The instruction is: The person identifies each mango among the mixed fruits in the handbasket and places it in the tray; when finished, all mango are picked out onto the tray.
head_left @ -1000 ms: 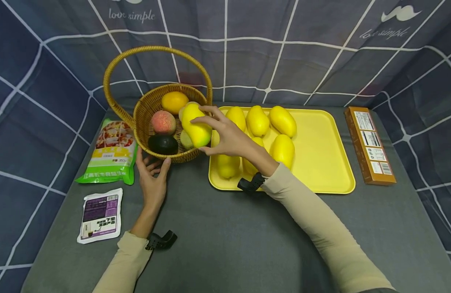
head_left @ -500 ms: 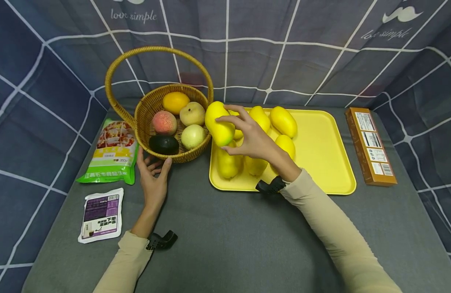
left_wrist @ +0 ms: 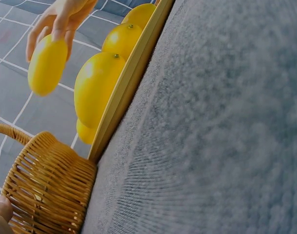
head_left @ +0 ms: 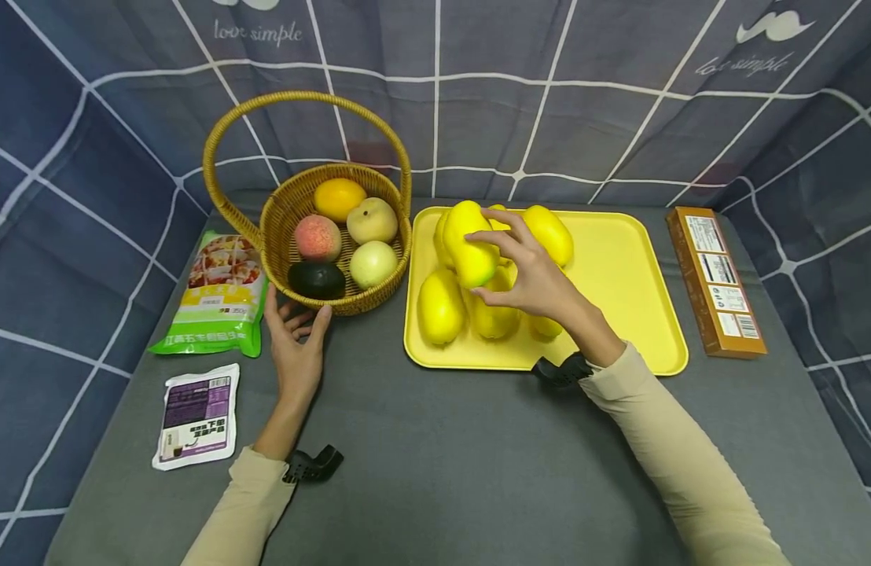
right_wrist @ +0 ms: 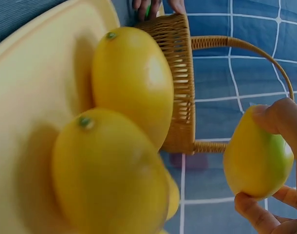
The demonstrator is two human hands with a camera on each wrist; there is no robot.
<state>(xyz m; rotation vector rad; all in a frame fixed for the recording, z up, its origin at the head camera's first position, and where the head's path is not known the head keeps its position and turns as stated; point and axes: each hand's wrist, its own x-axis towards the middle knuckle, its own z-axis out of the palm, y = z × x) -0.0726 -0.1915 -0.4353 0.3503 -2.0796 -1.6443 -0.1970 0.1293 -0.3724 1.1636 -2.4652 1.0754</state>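
Observation:
My right hand point(head_left: 533, 271) pinches a yellow mango point(head_left: 468, 242) with a green tip between thumb and fingers. In the right wrist view this mango point(right_wrist: 257, 158) hangs in the air, clear of the others. Beneath it in the head view, several yellow mangoes point(head_left: 441, 306) lie on the left part of a yellow tray point(head_left: 622, 306). My left hand point(head_left: 296, 358) touches the front of a wicker basket point(head_left: 379, 303) with thumb and fingers spread against its outer wall. Inside the basket are a yellow-orange fruit point(head_left: 339, 198), a peach point(head_left: 317, 237), a dark avocado point(head_left: 316, 280) and two pale round fruits point(head_left: 373, 264).
A tall handle point(head_left: 304, 96) arches over the basket. Left of it lies a green food bag point(head_left: 212, 306), with a purple and white pouch point(head_left: 196, 417) nearer the front. A brown box point(head_left: 715, 283) stands right of the tray. Gridded cloth point(head_left: 478, 118) hangs behind.
My right hand has carried the mango rightward, from over the basket's right side to over the mangoes on the tray. The left hand has stayed against the basket.

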